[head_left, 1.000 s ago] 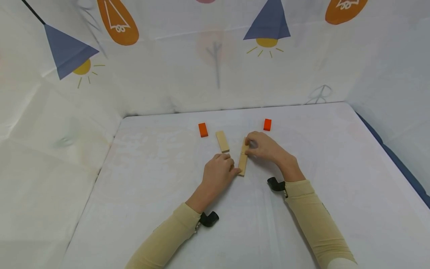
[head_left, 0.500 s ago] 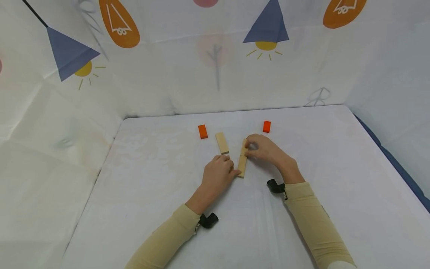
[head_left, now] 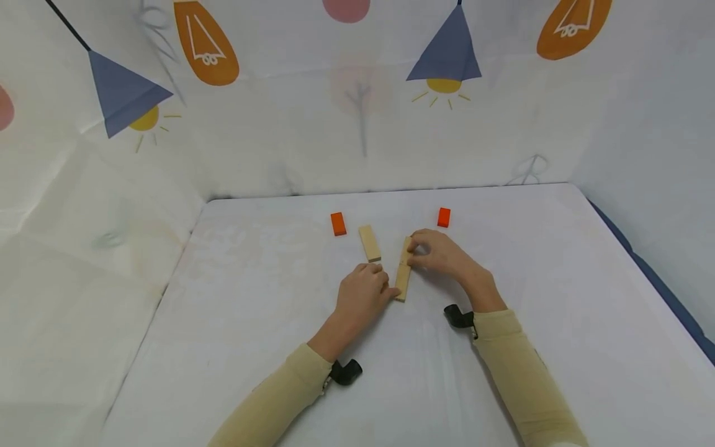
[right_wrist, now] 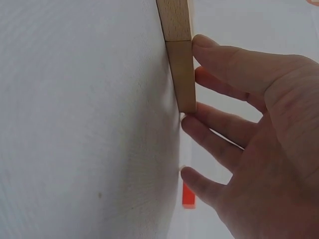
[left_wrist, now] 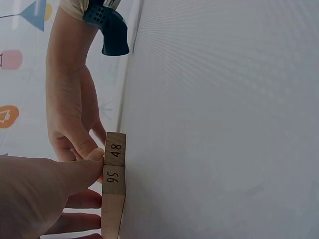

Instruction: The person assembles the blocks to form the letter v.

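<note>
Two pale wooden blocks lie end to end in a slanting row on the white table. At this row, my right hand holds the far block with bent thumb and fingers. My left hand covers a wooden block marked 56, with its thumb at the row's near end and its fingers along the block. In the left wrist view, the end marked 48 touches the 56 block. Another wooden block lies just beyond my left fingers; the hand hides part of the layout.
An orange block lies beyond the wooden blocks on the left. A red-orange block is beyond my right hand. White printed cloth hangs behind the table's far edge.
Both hands keep their places at the blocks with hardly any movement. The whole head view has shifted slightly, so the table and blocks appear lower in the frame.
</note>
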{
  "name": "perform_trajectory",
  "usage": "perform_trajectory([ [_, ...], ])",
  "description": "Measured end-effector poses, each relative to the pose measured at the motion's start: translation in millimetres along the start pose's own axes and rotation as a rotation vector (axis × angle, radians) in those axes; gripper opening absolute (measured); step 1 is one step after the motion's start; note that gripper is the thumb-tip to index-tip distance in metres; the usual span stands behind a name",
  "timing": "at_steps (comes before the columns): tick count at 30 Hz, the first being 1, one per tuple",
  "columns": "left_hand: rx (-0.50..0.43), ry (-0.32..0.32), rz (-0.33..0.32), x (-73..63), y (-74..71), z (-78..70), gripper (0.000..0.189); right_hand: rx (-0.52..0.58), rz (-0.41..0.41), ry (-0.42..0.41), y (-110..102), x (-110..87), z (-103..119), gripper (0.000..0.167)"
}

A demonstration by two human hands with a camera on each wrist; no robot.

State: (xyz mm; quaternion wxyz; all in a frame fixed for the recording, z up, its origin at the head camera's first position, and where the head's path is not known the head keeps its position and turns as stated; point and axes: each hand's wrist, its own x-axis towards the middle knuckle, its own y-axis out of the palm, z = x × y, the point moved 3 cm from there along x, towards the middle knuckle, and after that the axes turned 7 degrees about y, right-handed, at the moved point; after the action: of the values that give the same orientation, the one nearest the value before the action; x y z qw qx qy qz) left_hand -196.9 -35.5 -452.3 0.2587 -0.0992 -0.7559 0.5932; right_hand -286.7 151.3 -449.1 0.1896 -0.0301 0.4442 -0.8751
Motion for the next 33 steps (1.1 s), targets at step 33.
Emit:
perform_trajectory([
  [33,0.013,0.016,-0.018,-1.6,-2.2,-1.9,0.030,0.003,-0.008,0.020,-1.3,2.0,-6.7,0.036],
])
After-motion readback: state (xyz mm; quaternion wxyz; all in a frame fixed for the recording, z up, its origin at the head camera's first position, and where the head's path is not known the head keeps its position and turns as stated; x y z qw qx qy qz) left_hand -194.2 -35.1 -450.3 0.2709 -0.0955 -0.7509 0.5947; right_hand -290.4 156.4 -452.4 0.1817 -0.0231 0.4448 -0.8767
